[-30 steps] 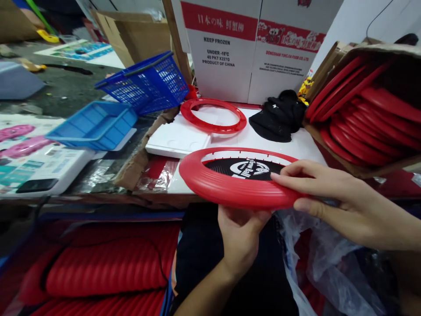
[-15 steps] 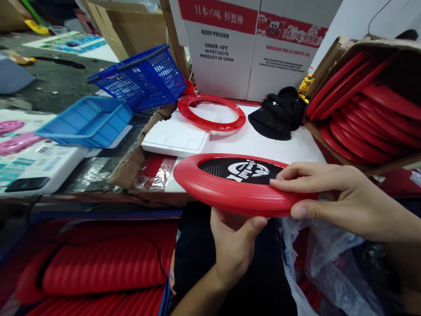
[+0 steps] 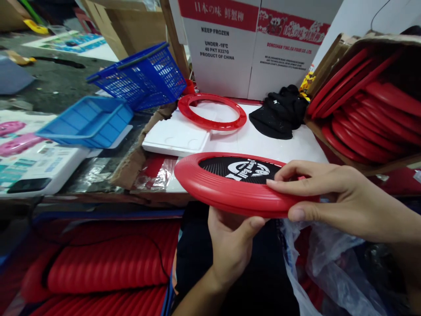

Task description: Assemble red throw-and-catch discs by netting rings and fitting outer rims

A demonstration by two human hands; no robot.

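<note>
A red flying disc (image 3: 210,186) with a black mesh centre and white lettering is held level above my lap, in front of the table edge. My right hand (image 3: 332,197) grips its right rim, fingertips on top by the mesh and thumb at the lower edge. From underneath, my left hand (image 3: 232,250) supports the disc; its thumb shows below the rim and its other fingers are partly hidden. Beyond the disc, a loose red ring (image 3: 192,114) rests partly on a white foam block (image 3: 174,139). Black mesh pieces (image 3: 276,116) lie in a pile to its right.
At right, a cardboard box (image 3: 348,44) holds several red discs (image 3: 378,127). Rows of red rings (image 3: 108,267) fill a blue-edged container at lower left. A light blue tray (image 3: 88,123) and a blue basket (image 3: 144,79) stand left. Clear plastic (image 3: 332,263) hangs at lower right.
Both hands keep hold of the disc, which has hardly moved. My right fingertips have shifted very slightly left along the rim.
</note>
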